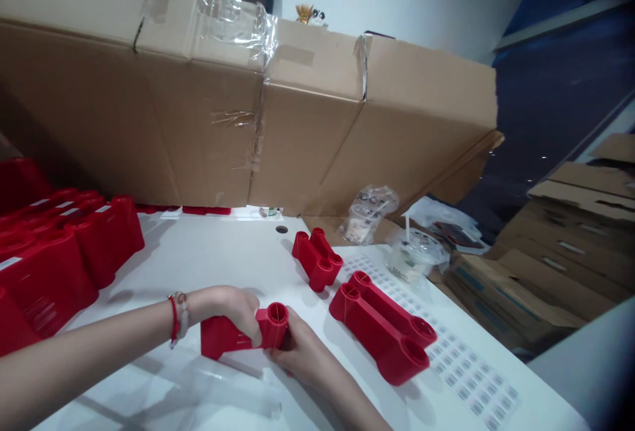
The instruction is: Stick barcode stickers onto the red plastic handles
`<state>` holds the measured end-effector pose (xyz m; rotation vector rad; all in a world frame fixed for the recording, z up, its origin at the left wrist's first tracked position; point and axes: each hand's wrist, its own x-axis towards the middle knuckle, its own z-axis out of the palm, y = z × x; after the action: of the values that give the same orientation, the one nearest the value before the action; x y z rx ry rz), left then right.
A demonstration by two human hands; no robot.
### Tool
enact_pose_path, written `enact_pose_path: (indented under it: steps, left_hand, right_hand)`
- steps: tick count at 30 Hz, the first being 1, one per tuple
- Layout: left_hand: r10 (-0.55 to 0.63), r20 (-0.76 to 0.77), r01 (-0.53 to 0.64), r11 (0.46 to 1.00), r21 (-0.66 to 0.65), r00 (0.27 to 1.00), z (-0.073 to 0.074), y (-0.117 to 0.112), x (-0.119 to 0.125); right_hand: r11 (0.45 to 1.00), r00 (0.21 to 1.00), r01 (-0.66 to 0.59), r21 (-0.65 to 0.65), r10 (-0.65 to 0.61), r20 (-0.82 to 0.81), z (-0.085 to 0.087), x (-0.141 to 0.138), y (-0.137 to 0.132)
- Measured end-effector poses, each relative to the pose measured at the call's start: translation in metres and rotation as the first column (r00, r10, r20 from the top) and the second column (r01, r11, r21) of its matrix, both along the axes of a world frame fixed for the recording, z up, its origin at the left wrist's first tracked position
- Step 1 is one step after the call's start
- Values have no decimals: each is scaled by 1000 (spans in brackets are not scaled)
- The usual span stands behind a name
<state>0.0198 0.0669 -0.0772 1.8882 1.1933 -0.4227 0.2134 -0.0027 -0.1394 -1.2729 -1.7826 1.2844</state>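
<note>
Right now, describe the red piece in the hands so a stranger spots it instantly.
Start at the white table below the big cardboard boxes. Find the red plastic part between the left hand and right hand. Unlike the loose red part to its right, it is gripped, round open end showing.

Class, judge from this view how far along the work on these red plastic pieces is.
Done, apparently: the stacked red pieces at left, bearing white labels. In hand: one red piece, gripped by the left hand and right hand. Left: two red pieces showing no label, lying on the table beside a sheet of barcode labels.
</note>
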Motion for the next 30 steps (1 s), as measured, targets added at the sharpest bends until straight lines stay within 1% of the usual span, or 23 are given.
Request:
enact_pose_path:
  steps: [3, 6, 8, 10, 14, 16, 18, 22, 27, 29, 30]
  left_hand:
    - [16, -71, -29, 982, -185, 997, 1, 3, -1]
    - [68, -17, -70, 960, -270, 998, 3, -4, -1]
    - [94, 47, -78, 959, -274, 994, 9, -9, -2]
    - [104, 141, -68, 969, -236, 984, 19, -14, -6]
    - [45, 338, 9, 988, -155, 940, 49, -20, -18]
    - [17, 393, 42, 989, -141, 919, 63, -24, -25]
    - [27, 415, 30, 991, -130, 909, 73, -28, -30]
    - [93, 422, -37, 990, -139, 902, 84, -38, -34]
    - [180, 419, -98, 973, -208, 890, 93, -45, -31]
    - [192, 420, -102, 969, -227, 887, 96, -46, -32]
    - [187, 421, -95, 969, -229, 887, 97, -47, -32]
  right_hand:
    - [999, 1000, 10, 33, -10, -10, 4, 0, -2]
    - [998, 1000, 10, 67, -9, -10, 9, 2, -3]
    - [997, 1000, 4, 80, -4, -3, 13, 4, -3]
    - [996, 1000, 3, 90, -3, -6, 19, 7, -2]
    - [995, 997, -2, 99, 10, -80, 34, 8, -1]
    - [996, 991, -4, 91, 16, -132, 42, 5, -2]
    - [997, 982, 5, 74, 9, -190, 47, 1, -4]
    - [1000, 944, 12, 14, -6, -329, 48, -7, -7]
    - [996, 875, 41, -74, -72, -478, 44, -13, -10]
    - [994, 855, 34, -101, -81, -512, 47, -14, -12]
    - [995, 864, 29, -94, -73, -499, 51, -13, -13]
